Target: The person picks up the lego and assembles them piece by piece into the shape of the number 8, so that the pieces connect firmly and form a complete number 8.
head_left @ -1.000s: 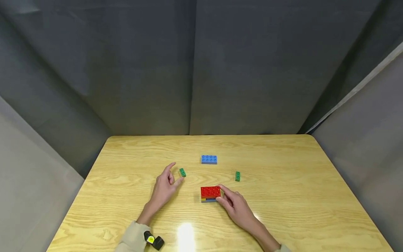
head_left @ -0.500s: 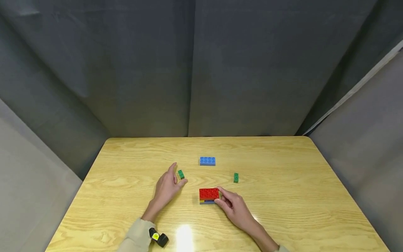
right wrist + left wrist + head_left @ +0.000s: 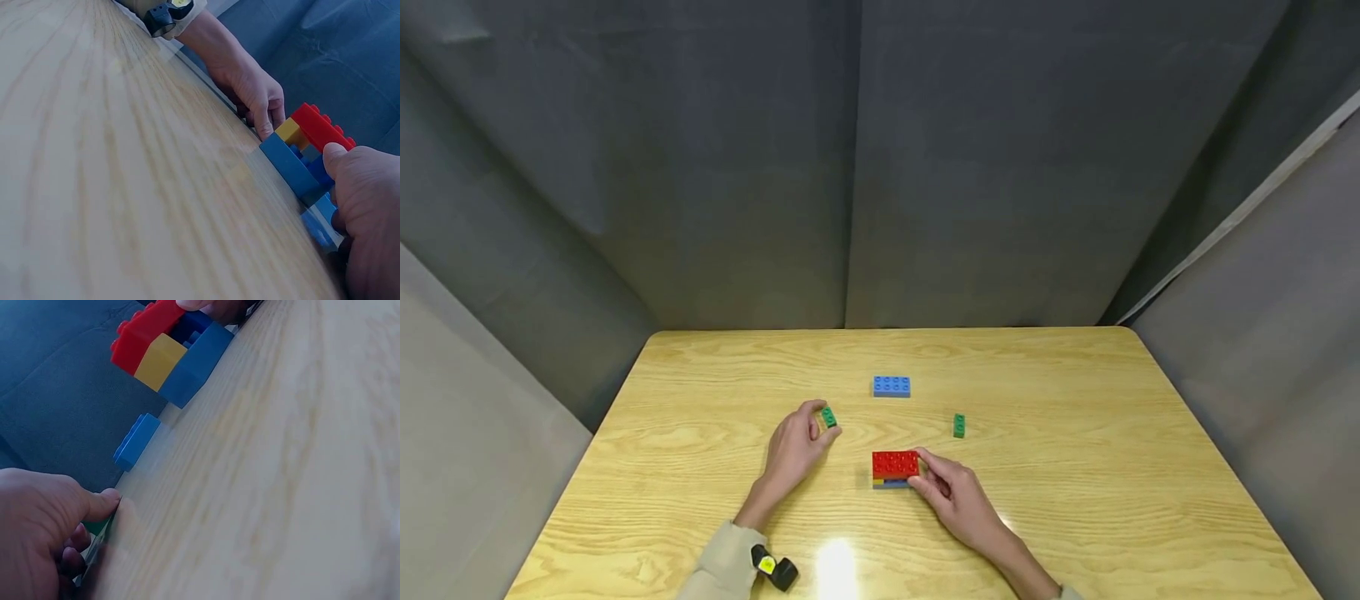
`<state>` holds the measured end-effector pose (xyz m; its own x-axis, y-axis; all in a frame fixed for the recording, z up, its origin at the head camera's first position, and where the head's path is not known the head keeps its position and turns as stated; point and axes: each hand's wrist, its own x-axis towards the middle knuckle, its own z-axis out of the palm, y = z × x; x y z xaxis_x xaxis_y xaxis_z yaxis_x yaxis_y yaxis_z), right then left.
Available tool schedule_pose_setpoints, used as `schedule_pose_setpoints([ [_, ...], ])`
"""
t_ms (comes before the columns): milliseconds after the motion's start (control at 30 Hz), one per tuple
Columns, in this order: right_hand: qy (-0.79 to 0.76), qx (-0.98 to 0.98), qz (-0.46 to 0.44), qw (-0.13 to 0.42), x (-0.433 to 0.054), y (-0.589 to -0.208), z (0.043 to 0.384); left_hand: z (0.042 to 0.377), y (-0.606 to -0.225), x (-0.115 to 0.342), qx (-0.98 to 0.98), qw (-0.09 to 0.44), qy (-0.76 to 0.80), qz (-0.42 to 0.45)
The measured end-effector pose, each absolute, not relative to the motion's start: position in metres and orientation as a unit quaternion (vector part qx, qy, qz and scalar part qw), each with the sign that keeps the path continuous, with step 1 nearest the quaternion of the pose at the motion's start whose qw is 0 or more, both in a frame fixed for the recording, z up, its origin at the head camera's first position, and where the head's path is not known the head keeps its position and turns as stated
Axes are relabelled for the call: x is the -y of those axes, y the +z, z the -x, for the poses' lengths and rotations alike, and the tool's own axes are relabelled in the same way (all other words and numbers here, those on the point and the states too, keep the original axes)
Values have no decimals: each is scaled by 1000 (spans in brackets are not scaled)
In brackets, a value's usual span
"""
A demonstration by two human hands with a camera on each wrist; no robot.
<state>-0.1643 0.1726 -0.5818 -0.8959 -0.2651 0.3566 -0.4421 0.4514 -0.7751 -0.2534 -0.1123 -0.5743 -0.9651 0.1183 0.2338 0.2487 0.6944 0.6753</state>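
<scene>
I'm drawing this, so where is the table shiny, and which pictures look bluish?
Head view: white glare on the table, near the picture's bottom edge; left wrist view: bluish, the table's grain soft; right wrist view: bluish too, a faint yellowish reflection near the brick stack.

In the left wrist view we saw only a sliver of the green brick (image 3: 95, 526), the left hand (image 3: 39, 519) hiding the rest. From the head, the right hand (image 3: 957, 498) hid the lower right corner of the brick stack (image 3: 891, 467), and we lost most of the right sleeve (image 3: 1070, 593) and the near side of the worktop (image 3: 1052, 383) past the bottom edge.
</scene>
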Motion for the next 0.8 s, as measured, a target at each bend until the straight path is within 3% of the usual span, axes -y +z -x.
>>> schedule_pose_setpoints([
  [800, 458, 854, -192, 156, -176, -579, 172, 255, -575, 112, 921, 79, -363, 121],
])
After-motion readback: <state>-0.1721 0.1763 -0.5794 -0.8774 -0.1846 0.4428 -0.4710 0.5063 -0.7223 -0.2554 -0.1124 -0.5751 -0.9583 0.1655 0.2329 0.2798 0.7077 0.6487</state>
